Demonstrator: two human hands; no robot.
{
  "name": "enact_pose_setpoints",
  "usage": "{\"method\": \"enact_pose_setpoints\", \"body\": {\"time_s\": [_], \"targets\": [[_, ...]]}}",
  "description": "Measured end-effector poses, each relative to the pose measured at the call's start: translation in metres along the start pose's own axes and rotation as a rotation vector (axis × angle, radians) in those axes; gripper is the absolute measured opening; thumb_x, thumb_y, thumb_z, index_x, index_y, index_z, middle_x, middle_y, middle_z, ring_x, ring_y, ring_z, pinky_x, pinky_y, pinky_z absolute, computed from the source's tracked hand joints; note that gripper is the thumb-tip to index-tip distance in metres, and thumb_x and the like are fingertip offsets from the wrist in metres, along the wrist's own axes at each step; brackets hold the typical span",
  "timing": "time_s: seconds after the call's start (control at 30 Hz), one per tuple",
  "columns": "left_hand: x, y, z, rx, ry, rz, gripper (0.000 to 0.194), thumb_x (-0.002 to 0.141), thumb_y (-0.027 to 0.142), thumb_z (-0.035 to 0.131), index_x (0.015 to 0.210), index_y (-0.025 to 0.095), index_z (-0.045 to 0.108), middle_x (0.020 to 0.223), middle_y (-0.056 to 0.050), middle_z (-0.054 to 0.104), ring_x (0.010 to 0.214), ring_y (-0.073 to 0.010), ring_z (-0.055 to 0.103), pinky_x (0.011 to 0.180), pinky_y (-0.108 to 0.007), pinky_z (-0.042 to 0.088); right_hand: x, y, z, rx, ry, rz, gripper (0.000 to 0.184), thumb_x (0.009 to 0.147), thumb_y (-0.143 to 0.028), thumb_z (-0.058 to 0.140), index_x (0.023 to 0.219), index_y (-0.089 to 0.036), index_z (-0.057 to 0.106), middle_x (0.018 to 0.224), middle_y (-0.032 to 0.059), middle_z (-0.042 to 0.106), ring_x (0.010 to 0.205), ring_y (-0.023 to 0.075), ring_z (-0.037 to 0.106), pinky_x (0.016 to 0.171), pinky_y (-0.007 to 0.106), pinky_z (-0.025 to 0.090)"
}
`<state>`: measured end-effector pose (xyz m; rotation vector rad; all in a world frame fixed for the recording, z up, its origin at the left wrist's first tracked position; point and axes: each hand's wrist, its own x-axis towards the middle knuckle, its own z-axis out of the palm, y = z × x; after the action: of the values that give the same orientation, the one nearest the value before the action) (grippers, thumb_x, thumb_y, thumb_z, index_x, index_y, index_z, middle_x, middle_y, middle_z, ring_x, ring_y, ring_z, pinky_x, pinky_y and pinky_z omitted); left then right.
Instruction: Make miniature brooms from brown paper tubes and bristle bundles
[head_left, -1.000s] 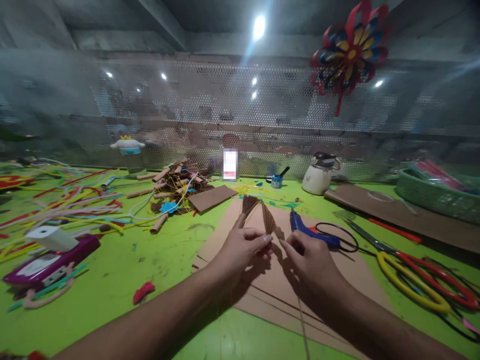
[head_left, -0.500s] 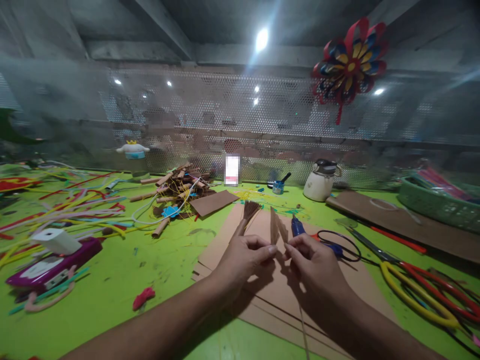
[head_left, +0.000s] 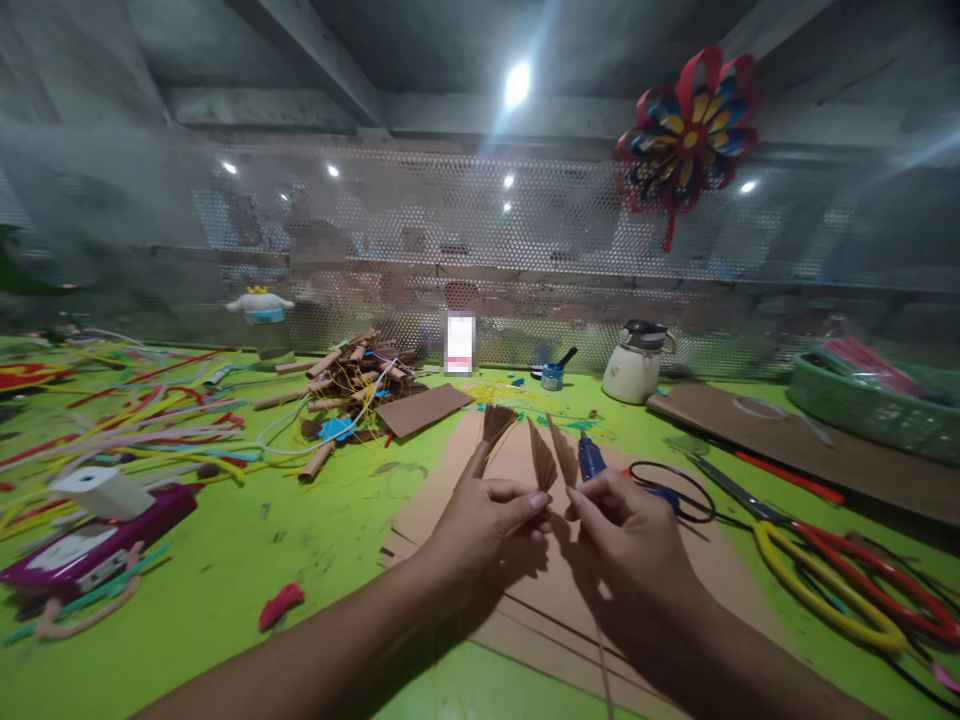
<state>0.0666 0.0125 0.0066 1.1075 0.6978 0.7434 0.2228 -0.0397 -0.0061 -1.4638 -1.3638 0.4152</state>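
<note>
My left hand [head_left: 480, 525] pinches the base of a fringed brown paper piece [head_left: 542, 458] between thumb and fingers. In my right hand [head_left: 630, 530], a second fringed part of brown paper [head_left: 562, 448] is gripped at its lower end; whether the two join below is hard to see. Both hands are held over brown paper sheets [head_left: 517, 615]. Just past my left hand is a rolled brown paper stick with a frayed, brush-like end [head_left: 498, 425]. A blue glue gun [head_left: 591, 458] lies beyond my right hand, partly hidden by it.
Large scissors [head_left: 829, 600] with yellow and red handles lie right. A heap of paper rolls [head_left: 360, 370] is behind, left of a white jug [head_left: 634, 370]. A purple power strip [head_left: 105, 550] and coloured pipe cleaners [head_left: 135, 430] cover the left. A green basket [head_left: 862, 400] stands far right.
The two fringed paper parts have spread further apart at their tops, the left one tilting left. Both hands keep their pinch. The whole view has shifted slightly.
</note>
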Motion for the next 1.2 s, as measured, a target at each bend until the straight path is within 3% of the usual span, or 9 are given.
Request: {"method": "enact_pose_setpoints", "body": {"time_s": [0.33,0.73,0.93,1.2], "targets": [[-0.0022,0.0015,0.0011,-0.017,-0.034,0.014,0.029,0.071,0.034,0.071,0.073,0.005,0.069,0.071,-0.011,0.061,0.062,-0.0117,0.053,0.060,-0.024,0.041,-0.0024,0.0024,-0.0005,-0.042,0.006,-0.102,0.020,0.081,-0.028,0.054,0.064,-0.018,0.051,0.054,-0.0029,0.052,0.049,0.0103,0.048,0.048,0.023,0.037],[-0.0035,-0.0009,0.0010,-0.028,0.014,-0.061,0.030,0.067,0.041,0.072,0.074,0.012,0.065,0.069,-0.008,0.059,0.056,-0.0132,0.051,0.050,-0.028,0.042,-0.0041,0.0000,-0.0009,-0.024,-0.003,-0.077,0.021,0.081,-0.028,0.053,0.063,-0.018,0.050,0.056,-0.0005,0.055,0.051,0.0120,0.051,0.050,0.025,0.038],[-0.0035,0.0009,0.0028,0.007,0.017,0.002,0.030,0.070,0.039,0.069,0.069,0.010,0.064,0.064,-0.007,0.057,0.054,-0.0115,0.051,0.050,-0.025,0.039,-0.0042,-0.0013,-0.0006,-0.016,0.001,-0.061,0.023,0.080,-0.032,0.053,0.062,-0.019,0.051,0.055,-0.0009,0.054,0.049,0.0114,0.049,0.048,0.024,0.037],[-0.0055,0.0028,0.0024,0.011,0.064,-0.107,0.027,0.066,0.037,0.072,0.073,0.016,0.057,0.067,-0.003,0.056,0.057,-0.0117,0.052,0.056,-0.028,0.043,-0.0040,-0.0031,-0.0007,-0.033,0.000,-0.083,0.022,0.081,-0.031,0.053,0.063,-0.018,0.052,0.056,-0.0013,0.055,0.049,0.0112,0.049,0.048,0.024,0.038]]}}
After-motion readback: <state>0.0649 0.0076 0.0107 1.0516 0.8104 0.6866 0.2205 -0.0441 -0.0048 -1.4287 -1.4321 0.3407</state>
